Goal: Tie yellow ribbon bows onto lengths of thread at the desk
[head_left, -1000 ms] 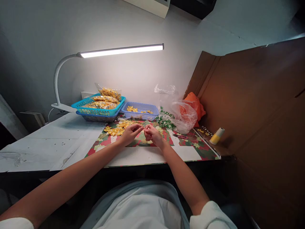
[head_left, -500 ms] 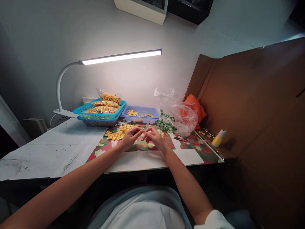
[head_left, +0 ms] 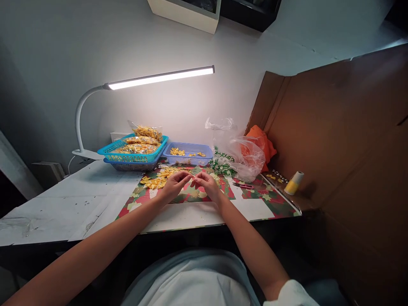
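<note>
My left hand (head_left: pixel 175 185) and my right hand (head_left: pixel 205 184) meet fingertip to fingertip above the patterned sheet (head_left: pixel 194 195). Both are closed in a pinch; whatever lies between the fingers is too small to make out. Just beyond my left hand, yellow ribbon bows (head_left: pixel 154 182) lie in a loose pile, with thin golden strands behind them. To the right of my right hand rests a pair of small pink-handled thread snips (head_left: pixel 244 185).
A turquoise basket (head_left: pixel 134 157) holds bagged yellow pieces, stacked on another basket. A lilac basket (head_left: pixel 188 160) contains several yellow bows. Plastic bags (head_left: pixel 247 157), a yellow thread cone (head_left: pixel 293 183) and a cardboard wall (head_left: pixel 344 127) stand right. A lamp (head_left: pixel 159 78) reaches overhead.
The fingertips of my two hands have drawn closer together, and the right fingers have curled in slightly. The view has shifted a little; the things on the table stay put.
</note>
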`<state>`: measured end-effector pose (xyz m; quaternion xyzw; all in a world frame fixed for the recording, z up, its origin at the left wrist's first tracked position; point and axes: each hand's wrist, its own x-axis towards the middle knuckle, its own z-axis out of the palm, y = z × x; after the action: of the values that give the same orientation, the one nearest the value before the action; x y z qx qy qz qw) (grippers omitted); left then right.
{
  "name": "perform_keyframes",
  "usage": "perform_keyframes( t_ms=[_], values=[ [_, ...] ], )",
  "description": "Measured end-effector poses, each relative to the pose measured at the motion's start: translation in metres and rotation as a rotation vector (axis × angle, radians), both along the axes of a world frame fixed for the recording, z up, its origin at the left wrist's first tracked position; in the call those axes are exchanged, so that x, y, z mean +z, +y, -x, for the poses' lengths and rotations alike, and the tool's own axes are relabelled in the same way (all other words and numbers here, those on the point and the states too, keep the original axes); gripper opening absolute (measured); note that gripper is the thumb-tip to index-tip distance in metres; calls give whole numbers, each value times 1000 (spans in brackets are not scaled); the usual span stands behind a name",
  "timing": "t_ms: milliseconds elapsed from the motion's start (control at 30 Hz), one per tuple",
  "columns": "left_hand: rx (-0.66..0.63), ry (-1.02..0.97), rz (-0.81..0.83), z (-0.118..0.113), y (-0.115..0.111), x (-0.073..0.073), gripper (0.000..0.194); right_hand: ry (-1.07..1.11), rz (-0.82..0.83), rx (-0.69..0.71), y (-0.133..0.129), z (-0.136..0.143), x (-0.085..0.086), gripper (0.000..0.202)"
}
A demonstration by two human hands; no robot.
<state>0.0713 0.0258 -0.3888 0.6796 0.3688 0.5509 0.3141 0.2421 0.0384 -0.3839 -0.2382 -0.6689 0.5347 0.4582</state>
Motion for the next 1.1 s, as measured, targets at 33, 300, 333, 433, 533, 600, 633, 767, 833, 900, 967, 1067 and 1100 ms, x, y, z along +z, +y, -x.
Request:
perform_keyframes(
  t_ms=[33, 300, 333, 433, 533, 600, 633, 767, 833, 900, 967, 1067, 1100],
  values=[
    [1, 2, 1, 0, 0, 0, 44, -1, 2, 1, 0, 0, 0, 31],
    [4, 4, 1, 0, 0, 1, 44, 9, 17, 12, 1, 0, -1, 32],
    [3, 4, 1, 0, 0, 0, 44, 9, 18, 13, 1, 0, -1, 32],
    [-3, 3, 2, 0, 0, 0, 44, 10, 18, 15, 0, 0, 0, 32],
    [-9, 2, 6, 0, 0, 0, 43, 4, 26, 16, -1, 0, 1, 34],
    [-12, 1, 7, 0, 0, 0, 43, -2, 34, 12, -1, 0, 1, 35],
    [-13, 1, 7, 0, 0, 0, 43, -5, 37, 10, -1, 0, 1, 36],
    [-15, -1, 6, 0, 0, -1, 43, -21, 40, 9, 0, 0, 1, 36],
    [-13, -2, 6, 0, 0, -1, 43, -27, 39, 3, 0, 0, 0, 36],
    [-11, -1, 4, 0, 0, -1, 43, -31, 44, -9, 1, 0, 0, 36],
    [-11, 0, 2, 0, 0, -1, 43, -32, 53, -19, 1, 0, 1, 36],
    [-13, 0, -2, 0, 0, 0, 42, -34, 55, -18, 1, 0, 1, 37],
    [-13, 0, -3, 1, 0, 0, 42, -35, 53, -14, 1, 0, 1, 37]
  ],
)
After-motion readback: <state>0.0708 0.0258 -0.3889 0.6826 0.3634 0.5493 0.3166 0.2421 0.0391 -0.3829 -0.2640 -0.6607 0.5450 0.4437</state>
